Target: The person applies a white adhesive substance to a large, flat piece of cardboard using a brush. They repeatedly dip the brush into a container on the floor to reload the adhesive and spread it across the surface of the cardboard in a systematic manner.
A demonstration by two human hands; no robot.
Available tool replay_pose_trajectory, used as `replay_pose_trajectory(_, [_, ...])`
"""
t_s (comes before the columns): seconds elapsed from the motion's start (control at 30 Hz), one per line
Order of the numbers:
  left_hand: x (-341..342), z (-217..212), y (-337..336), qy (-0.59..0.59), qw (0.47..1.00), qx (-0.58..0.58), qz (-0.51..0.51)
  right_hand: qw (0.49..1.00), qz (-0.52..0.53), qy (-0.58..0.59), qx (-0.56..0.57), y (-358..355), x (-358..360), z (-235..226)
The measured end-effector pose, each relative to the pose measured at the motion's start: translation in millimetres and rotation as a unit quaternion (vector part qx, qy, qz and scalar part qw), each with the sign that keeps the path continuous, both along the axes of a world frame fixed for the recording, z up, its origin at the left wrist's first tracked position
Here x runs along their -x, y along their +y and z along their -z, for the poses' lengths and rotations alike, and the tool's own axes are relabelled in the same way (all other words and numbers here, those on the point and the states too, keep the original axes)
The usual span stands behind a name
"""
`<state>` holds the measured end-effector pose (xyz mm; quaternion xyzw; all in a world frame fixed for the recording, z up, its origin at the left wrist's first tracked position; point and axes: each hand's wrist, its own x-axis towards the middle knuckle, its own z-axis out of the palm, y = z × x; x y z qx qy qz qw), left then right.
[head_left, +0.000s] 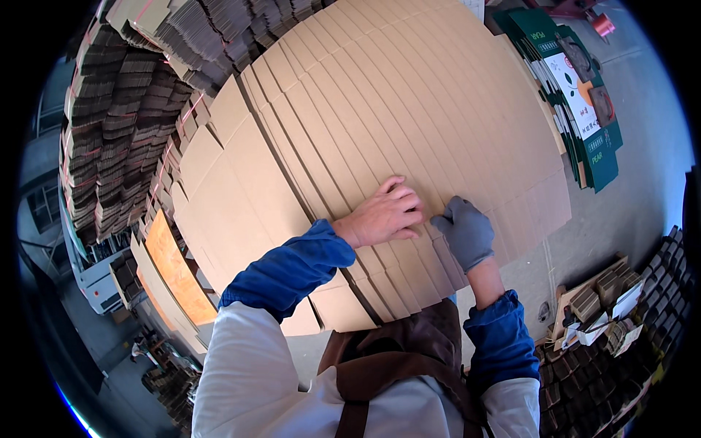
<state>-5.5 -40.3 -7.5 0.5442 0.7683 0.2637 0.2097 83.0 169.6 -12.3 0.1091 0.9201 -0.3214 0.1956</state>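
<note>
A wide fan of overlapping flat brown cardboard sheets (467,124) spreads in front of me, their edges stepped one beside another. My left hand (387,213), bare, rests on the middle of the fan with its fingers bent and slightly apart, holding nothing that I can see. Just to its right is my right hand (465,232), in a grey glove. Its fingers are curled together against the sheets near the fan's front edge; whatever may be between them is hidden.
Tall bundled stacks of folded cardboard (120,139) rise at the far left. Green and white printed cartons (584,102) lie flat at the far right. At the lower right stands an open box (595,306) of small cardboard pieces. An orange-brown board (179,266) leans at the left.
</note>
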Motion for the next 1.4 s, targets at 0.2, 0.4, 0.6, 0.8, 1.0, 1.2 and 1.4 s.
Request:
replay_pose_trajectory(0.2, [-1.1, 2.9, -1.8, 0.006, 1.0, 0.007, 0.0, 1.0, -0.004, 0.014, -0.012, -2.2, -1.6, -2.0])
replay_pose_trajectory(0.4, [0.0, 3.0, 2.2, -0.01, 1.0, 0.004, -0.013, 0.995, 0.042, 0.051, 0.08, -35.3, -28.4, -18.3])
replay_pose_trajectory(0.6, [20.6, 5.5, -10.7, -0.001, 0.999, -0.018, -0.027, 0.999, 0.008, 0.044, 0.006, -49.0, -39.2, -6.7])
replay_pose_trajectory(0.8, [160.8, -29.3, -85.5, 0.163, 0.981, 0.061, -0.09, 0.999, -0.007, 0.032, 0.005, -56.2, -41.3, -25.6])
replay_pose_trajectory(1.0, [211.4, -47.7, -79.1, 0.158, 0.966, 0.203, -0.004, 0.999, -0.021, 0.034, -0.027, -63.3, -44.2, -28.9])
replay_pose_trajectory(1.2, [235.1, -53.2, -58.5, 0.095, 0.949, 0.291, 0.076, 1.0, 0.004, -0.002, 0.016, -64.7, -33.6, -31.7])
replay_pose_trajectory(1.4, [246.3, -57.9, -42.1, 0.055, 0.936, 0.331, 0.106, 1.0, 0.0, 0.0, 0.015, -65.1, -31.7, -25.6])
